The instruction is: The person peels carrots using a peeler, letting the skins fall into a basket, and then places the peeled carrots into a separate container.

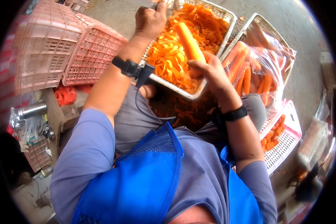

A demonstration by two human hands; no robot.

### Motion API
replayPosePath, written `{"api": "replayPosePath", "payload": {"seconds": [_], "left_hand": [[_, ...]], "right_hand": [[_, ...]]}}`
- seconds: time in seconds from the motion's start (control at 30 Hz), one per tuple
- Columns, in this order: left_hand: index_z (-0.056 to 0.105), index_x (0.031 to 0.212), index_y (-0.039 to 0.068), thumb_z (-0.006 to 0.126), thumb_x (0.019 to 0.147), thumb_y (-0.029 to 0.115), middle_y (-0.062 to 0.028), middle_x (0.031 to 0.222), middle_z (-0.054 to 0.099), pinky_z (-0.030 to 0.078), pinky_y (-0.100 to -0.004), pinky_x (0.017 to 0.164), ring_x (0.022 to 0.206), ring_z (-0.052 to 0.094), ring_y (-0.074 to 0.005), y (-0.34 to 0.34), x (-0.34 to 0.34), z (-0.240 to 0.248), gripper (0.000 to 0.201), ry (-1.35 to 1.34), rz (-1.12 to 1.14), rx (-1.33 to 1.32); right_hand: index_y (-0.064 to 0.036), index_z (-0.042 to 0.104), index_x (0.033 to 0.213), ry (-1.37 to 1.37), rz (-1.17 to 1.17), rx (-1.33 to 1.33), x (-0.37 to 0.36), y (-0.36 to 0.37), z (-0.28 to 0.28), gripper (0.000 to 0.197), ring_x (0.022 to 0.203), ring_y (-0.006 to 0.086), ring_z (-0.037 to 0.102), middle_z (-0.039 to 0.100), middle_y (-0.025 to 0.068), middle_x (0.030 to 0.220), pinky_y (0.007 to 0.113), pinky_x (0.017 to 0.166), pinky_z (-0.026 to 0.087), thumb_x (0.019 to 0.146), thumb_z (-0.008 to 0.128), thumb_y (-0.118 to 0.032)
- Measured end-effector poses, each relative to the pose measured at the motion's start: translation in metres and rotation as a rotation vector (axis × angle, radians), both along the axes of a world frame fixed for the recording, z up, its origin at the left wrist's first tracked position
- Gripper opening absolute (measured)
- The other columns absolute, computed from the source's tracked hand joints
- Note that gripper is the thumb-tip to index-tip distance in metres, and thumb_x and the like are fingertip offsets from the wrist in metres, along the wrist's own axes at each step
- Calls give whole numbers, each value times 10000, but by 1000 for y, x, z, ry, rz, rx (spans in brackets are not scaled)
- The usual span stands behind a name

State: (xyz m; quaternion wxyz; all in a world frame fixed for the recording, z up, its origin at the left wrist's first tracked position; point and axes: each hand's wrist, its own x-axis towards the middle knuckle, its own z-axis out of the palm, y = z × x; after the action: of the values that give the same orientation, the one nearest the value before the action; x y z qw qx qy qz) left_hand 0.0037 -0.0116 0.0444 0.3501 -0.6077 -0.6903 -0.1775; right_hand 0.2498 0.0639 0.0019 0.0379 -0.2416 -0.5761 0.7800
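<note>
My right hand [211,71] grips the lower end of a thick, peeled orange carrot [189,43]. The carrot tilts up and to the left over a white plastic basket [184,94] heaped with orange carrot peelings [168,61]. Beyond the basket's left side, my left hand [151,20] is closed in a fist. A small grey, metal-looking tool [150,3] shows at its far side, cut off by the picture's upper edge and blurred, so its kind is unclear. The two hands are well apart, and the tool is clear of the carrot.
At the right, a second basket [256,16] bears clear plastic bags of carrots [246,74]. Below it, a white-and-pink basket [287,140] holds carrot pieces [274,134]. Pink crates [95,52] stand at the left, near a metal flask [31,110]. Scraps lie beneath the peelings basket.
</note>
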Motion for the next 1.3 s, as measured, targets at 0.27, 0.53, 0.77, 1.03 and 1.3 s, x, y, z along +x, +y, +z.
{"api": "replayPosePath", "payload": {"seconds": [0.27, 0.53, 0.77, 1.03, 1.3], "left_hand": [[665, 1076, 18, 529, 1036, 314, -101, 919, 731, 611, -300, 671, 828, 733, -196, -8, 42, 11, 329, -1854, -472, 257], [704, 1041, 55, 575, 1015, 310, -66, 872, 721, 521, -212, 555, 685, 662, -101, -22, 18, 5, 287, -1929, -387, -17], [681, 1011, 35, 497, 1033, 234, -73, 908, 711, 558, -267, 699, 780, 677, -149, -18, 27, 11, 271, -1671, -309, -161], [653, 967, 17, 591, 912, 241, -161, 886, 688, 534, -373, 805, 854, 673, -283, -22, 67, -3, 239, -837, -63, -739], [635, 1007, -15, 612, 887, 174, -87, 759, 642, 523, -334, 643, 682, 633, -192, -19, 43, -5, 224, -1134, -322, -991]], "right_hand": [[53, 650, 1049, -212, -49, 351, -9, 1, -5, 471, 619, 166, 652, 672, 96, 726, 317, 593, 511, 795, 772, -325], [44, 620, 1054, -131, -161, 429, -7, -1, 4, 418, 654, 109, 595, 635, 54, 791, 264, 587, 484, 835, 776, -277], [55, 646, 1001, -144, -189, 442, -5, -2, 6, 456, 632, 161, 657, 684, 109, 763, 315, 573, 511, 809, 800, -328], [56, 660, 1014, -166, -236, 467, -11, 2, -10, 556, 677, 194, 685, 697, 124, 792, 346, 611, 533, 761, 832, -408], [27, 687, 1004, -117, -211, 372, -10, 9, -15, 472, 810, 251, 710, 714, 174, 883, 390, 692, 551, 719, 819, -325]]}}
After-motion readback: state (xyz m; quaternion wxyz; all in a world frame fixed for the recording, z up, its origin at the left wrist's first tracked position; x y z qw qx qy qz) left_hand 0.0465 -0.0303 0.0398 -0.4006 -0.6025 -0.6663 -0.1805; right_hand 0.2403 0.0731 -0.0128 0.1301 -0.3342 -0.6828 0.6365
